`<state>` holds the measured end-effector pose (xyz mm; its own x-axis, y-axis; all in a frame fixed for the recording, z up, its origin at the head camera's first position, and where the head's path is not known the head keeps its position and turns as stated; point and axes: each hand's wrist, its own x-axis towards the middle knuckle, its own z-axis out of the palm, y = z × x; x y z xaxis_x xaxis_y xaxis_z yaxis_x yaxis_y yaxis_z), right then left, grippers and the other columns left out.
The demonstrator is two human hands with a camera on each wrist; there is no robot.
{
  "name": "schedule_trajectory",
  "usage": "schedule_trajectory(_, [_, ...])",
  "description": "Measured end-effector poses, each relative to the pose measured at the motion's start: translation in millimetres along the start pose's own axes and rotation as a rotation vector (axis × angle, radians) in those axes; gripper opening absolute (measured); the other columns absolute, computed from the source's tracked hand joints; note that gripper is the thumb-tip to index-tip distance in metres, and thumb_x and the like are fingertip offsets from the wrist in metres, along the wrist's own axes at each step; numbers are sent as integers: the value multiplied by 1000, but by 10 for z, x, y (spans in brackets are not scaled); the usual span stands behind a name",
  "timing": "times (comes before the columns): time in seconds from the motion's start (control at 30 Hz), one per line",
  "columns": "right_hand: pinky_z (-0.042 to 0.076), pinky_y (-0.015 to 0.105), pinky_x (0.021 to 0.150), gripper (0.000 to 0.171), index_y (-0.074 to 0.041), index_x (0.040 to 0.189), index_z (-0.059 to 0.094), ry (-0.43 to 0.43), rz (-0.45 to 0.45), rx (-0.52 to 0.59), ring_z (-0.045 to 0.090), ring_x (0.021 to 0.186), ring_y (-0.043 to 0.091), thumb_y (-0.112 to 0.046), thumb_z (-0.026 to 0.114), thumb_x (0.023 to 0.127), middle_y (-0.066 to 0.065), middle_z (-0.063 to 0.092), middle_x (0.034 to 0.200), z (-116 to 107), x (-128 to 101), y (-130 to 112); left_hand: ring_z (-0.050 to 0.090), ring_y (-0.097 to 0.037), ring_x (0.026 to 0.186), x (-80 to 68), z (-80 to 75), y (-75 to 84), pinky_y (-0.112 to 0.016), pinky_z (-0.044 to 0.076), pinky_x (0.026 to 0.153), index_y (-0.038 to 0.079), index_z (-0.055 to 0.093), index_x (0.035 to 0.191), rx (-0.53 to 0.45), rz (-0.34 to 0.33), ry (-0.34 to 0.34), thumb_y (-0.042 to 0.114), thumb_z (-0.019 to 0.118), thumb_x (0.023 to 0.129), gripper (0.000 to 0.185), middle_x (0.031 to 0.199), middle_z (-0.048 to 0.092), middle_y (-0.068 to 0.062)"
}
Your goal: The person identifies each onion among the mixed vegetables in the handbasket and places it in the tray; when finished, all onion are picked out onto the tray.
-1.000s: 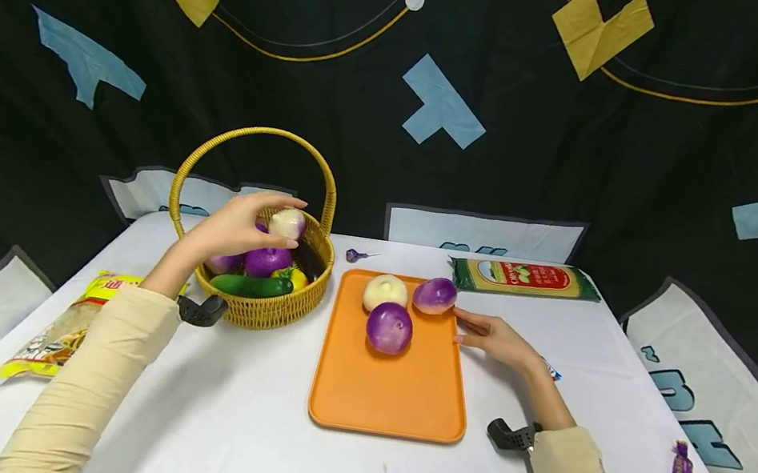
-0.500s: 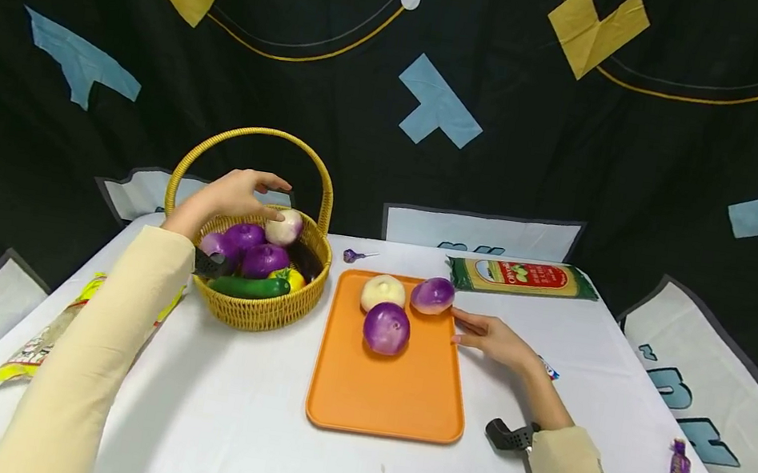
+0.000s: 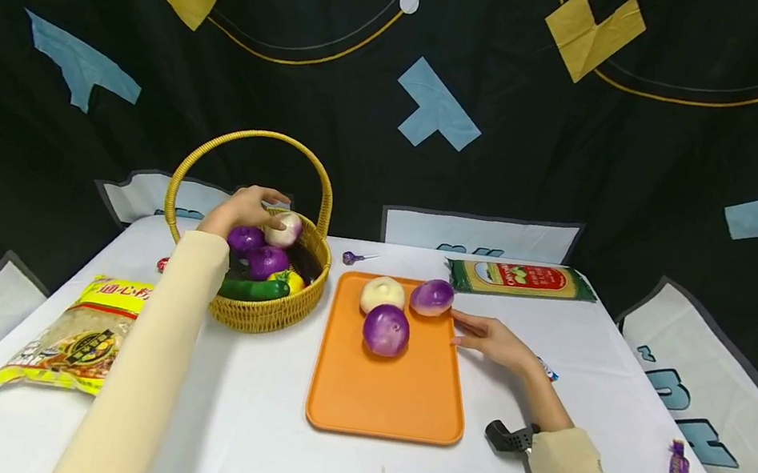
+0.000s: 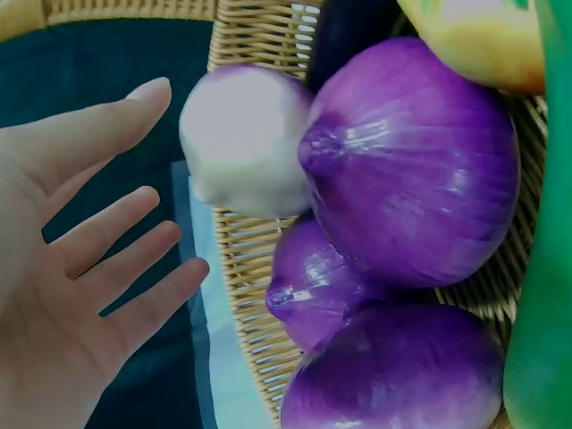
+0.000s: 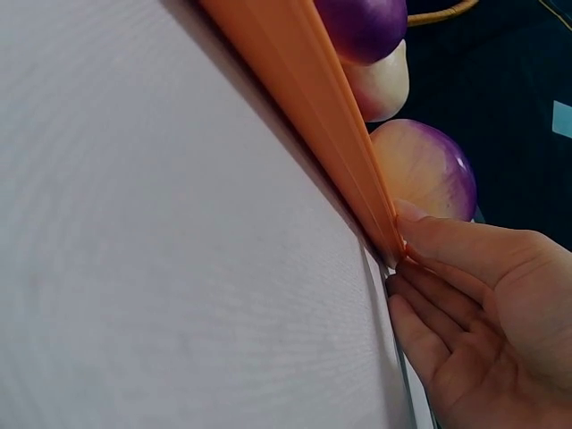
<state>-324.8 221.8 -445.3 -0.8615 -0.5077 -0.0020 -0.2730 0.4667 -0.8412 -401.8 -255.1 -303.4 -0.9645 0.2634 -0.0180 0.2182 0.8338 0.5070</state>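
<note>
Head view, starting close to us: our right hand (image 3: 497, 342) rests flat on the white worktop (image 3: 250, 428), fingers straight and touching the right rim of the orange tray (image 3: 385, 399), holding nothing. It hasn't budged over the last second. On the tray's far end sit three onions: a purple one (image 3: 386, 329) nearest, a pale one (image 3: 383, 294) and a purple-and-white one (image 3: 432, 296) behind it.

Off to the left lies a yellow snack bag (image 3: 81, 336), more exposed now that our sleeve has swung away from it.

Further back, the wicker basket (image 3: 267, 310) holds purple onions, a cucumber (image 3: 254, 288) and something yellow. A second ago our left hand (image 3: 245, 207) was gripping the small whitish onion (image 3: 284, 229) above the basket; now that onion sits on the pile at the basket's far rim, and the left wrist view shows our fingers (image 4: 98, 134) spread and straight just beside it, not gripping. So we'd judge the onion is let go and back in the basket.

Beyond that there's a green noodle packet (image 3: 522, 279) and a small purple candy (image 3: 353, 257) near the backdrop.
</note>
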Motion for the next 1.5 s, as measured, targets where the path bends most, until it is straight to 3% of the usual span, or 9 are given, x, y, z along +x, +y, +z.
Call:
schedule_trajectory(0.13, [29,45,110,58,-1,144,40,-6,-2,10,38,135,34,-17,64,94,19,38,148,19,15,16,35,-48,130,47,16,-51,-59,29,107,3,46,141,-3,-44,-24,21,68,91,57,143,39,-29])
schedule_trajectory(0.27, [29,45,110,58,-1,145,40,-5,4,6,38,135,33,-17,64,94,18,38,148,30,23,7,36,-46,129,106,57,-95,-59,28,108,3,40,145,-22,-88,-93,23,67,91,63,145,37,-28])
schedule_trajectory(0.37, [28,45,111,58,-2,145,40,-6,11,-2,37,136,32,-17,64,94,17,38,148,35,34,-8,39,-44,126,143,109,-131,-58,28,108,3,38,145,-9,-92,-116,24,67,91,66,143,39,-29])
schedule_trajectory(0.6, [26,47,112,59,-2,145,40,-13,7,-10,36,136,33,-19,64,94,17,38,148,28,58,-39,42,-42,121,152,176,-164,-56,30,108,1,43,141,-9,-60,-42,16,69,88,61,138,44,-29])
schedule_trajectory(0.87, [27,48,111,60,-2,145,39,-7,-2,-35,37,135,34,-20,64,94,17,38,148,12,44,-15,43,-46,121,94,61,-16,-59,35,101,2,50,136,32,16,28,17,67,90,51,134,46,-32])
schedule_trajectory(1.03, [28,46,111,60,-2,145,40,-12,0,-16,37,135,33,-19,64,94,17,38,148,12,32,-11,50,-40,112,-91,-43,122,-53,42,93,7,55,134,-11,70,127,22,70,88,51,128,54,-24])
schedule_trajectory(1.2, [29,44,111,59,-3,145,40,-1,3,10,38,135,32,-18,65,93,17,38,149,0,42,-20,54,-36,112,-413,-56,301,-52,46,91,15,56,135,-66,142,179,32,75,85,56,130,54,-17])
schedule_trajectory(1.33, [31,44,110,59,-2,145,40,1,2,3,38,135,33,-18,65,93,18,38,148,-9,31,-8,54,-30,112,-707,126,504,-50,47,91,21,56,136,-110,227,191,37,76,83,59,131,56,-9])
schedule_trajectory(1.5, [31,45,109,59,-1,145,40,0,9,-8,39,134,34,-19,64,94,19,38,148,-1,8,9,58,-25,105,-976,481,744,-43,50,88,15,60,132,-80,395,180,32,79,81,57,123,63,-7])
